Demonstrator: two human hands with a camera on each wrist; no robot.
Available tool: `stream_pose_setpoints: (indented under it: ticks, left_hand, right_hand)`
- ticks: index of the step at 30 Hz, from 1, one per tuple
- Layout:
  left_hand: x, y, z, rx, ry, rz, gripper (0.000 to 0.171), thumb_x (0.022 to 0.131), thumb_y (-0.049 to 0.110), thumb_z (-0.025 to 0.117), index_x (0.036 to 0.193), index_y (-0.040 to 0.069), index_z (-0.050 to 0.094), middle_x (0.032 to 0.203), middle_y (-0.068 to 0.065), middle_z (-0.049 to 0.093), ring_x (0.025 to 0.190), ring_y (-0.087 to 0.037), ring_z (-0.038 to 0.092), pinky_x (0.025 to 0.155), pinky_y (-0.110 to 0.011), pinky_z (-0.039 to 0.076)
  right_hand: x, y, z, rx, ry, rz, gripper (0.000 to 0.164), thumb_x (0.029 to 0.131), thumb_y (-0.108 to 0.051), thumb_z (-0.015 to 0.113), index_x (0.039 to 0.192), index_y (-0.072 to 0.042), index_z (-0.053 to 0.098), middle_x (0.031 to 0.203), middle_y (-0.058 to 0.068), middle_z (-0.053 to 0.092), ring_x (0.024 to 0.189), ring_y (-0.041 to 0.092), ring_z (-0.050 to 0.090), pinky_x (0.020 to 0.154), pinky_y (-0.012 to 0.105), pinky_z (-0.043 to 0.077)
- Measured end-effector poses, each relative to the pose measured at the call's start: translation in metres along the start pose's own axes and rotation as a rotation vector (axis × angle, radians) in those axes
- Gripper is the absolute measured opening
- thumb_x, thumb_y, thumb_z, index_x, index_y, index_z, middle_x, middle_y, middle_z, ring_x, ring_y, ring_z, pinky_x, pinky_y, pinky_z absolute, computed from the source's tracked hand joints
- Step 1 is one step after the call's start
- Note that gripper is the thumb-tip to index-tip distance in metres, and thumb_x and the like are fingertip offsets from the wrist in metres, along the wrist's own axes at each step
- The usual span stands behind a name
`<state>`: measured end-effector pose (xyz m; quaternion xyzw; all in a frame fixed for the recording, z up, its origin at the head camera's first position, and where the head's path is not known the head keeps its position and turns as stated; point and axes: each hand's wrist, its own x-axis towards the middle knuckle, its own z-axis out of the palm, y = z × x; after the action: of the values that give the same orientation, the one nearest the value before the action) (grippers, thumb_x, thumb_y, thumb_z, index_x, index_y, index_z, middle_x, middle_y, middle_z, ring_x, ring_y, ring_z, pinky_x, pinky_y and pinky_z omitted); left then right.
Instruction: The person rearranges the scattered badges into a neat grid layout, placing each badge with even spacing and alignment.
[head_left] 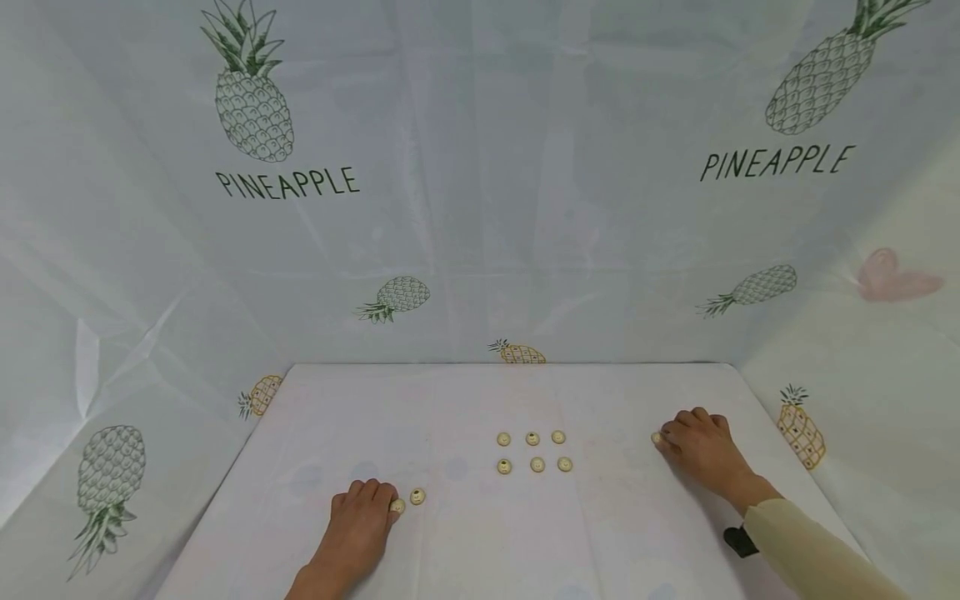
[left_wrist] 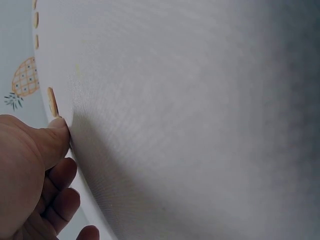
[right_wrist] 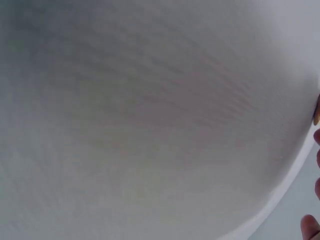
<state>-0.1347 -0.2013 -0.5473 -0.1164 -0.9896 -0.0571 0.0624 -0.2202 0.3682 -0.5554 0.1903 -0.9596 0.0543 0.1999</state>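
Note:
Near the front left of the table, my left hand (head_left: 356, 523) pinches a small round pale wooden disc (head_left: 397, 506) at the tabletop. Just beyond its fingertips lies a second disc (head_left: 417, 497) with a dark mark; the left wrist view shows a disc edge-on (left_wrist: 52, 101) beside the thumb (left_wrist: 59, 131). Over on the right side, my right hand (head_left: 703, 454) holds another disc (head_left: 657, 437) between curled fingers, low on the table. Only a sliver of a disc (right_wrist: 317, 112) and some fingertips appear at the right wrist view's edge.
Several similar discs stand mid-table in two rows of three, such as one near the row's left (head_left: 504, 439). A white cloth covers the table (head_left: 465, 550). Pineapple-printed sheets (head_left: 487, 208) rise behind and at both sides. A dark strap (head_left: 740, 542) shows by the right sleeve.

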Motion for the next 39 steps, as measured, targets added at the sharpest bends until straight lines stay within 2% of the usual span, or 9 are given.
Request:
stream_pose_setpoints:
  ticks: [11, 15, 20, 24, 33, 39]
  left_hand:
    - [0.001, 0.000, -0.001, -0.007, 0.001, -0.008, 0.022, 0.093, 0.028, 0.081, 0.104, 0.017, 0.066, 0.092, 0.007, 0.057, 0.091, -0.016, 0.050, 0.084, -0.047, 0.047]
    - [0.001, 0.001, -0.002, -0.007, 0.005, -0.006, 0.022, 0.093, 0.028, 0.081, 0.104, 0.016, 0.066, 0.091, 0.007, 0.057, 0.091, -0.016, 0.050, 0.084, -0.047, 0.047]
    - [0.001, 0.002, -0.005, -0.013, -0.005, -0.008, 0.021, 0.094, 0.027, 0.080, 0.104, 0.016, 0.066, 0.090, 0.007, 0.056, 0.090, -0.015, 0.050, 0.084, -0.048, 0.048]
    - [0.000, 0.002, -0.006, -0.026, -0.011, -0.013, 0.020, 0.094, 0.027, 0.080, 0.104, 0.016, 0.066, 0.090, 0.007, 0.056, 0.089, -0.014, 0.049, 0.085, -0.048, 0.048]
    - [0.000, 0.002, -0.003, -0.026, -0.010, -0.008, 0.021, 0.093, 0.027, 0.081, 0.103, 0.016, 0.066, 0.090, 0.007, 0.056, 0.088, -0.014, 0.048, 0.083, -0.047, 0.048]
    - [-0.001, 0.002, -0.001, -0.032, 0.000, 0.000, 0.022, 0.092, 0.027, 0.082, 0.103, 0.016, 0.066, 0.090, 0.007, 0.055, 0.088, -0.015, 0.048, 0.083, -0.048, 0.048]
  right_hand:
    - [0.007, -0.003, -0.003, 0.104, -0.115, 0.109, 0.014, 0.095, -0.027, 0.079, 0.100, -0.014, 0.076, 0.097, -0.001, 0.068, 0.103, 0.029, 0.056, 0.090, 0.063, 0.039]
    - [0.010, -0.003, 0.000, 0.009, -0.092, 0.045, 0.017, 0.093, -0.027, 0.077, 0.099, -0.011, 0.071, 0.100, 0.003, 0.066, 0.104, 0.033, 0.055, 0.092, 0.064, 0.039]
    - [0.012, -0.002, 0.005, -0.107, 0.035, -0.084, 0.024, 0.086, -0.026, 0.077, 0.097, -0.008, 0.066, 0.098, 0.008, 0.062, 0.101, 0.035, 0.055, 0.092, 0.063, 0.041]
    - [0.011, -0.003, 0.007, -0.121, 0.084, -0.128, 0.025, 0.084, -0.025, 0.074, 0.098, -0.006, 0.064, 0.097, 0.009, 0.060, 0.099, 0.035, 0.054, 0.091, 0.061, 0.041]
    - [0.010, -0.009, 0.006, -0.128, 0.100, -0.162, 0.025, 0.084, -0.027, 0.071, 0.097, -0.007, 0.063, 0.096, 0.008, 0.059, 0.098, 0.034, 0.054, 0.091, 0.060, 0.042]
    - [0.012, -0.022, 0.007, -0.091, 0.119, -0.199, 0.024, 0.083, -0.028, 0.070, 0.095, -0.009, 0.063, 0.096, 0.007, 0.060, 0.095, 0.033, 0.054, 0.091, 0.059, 0.042]
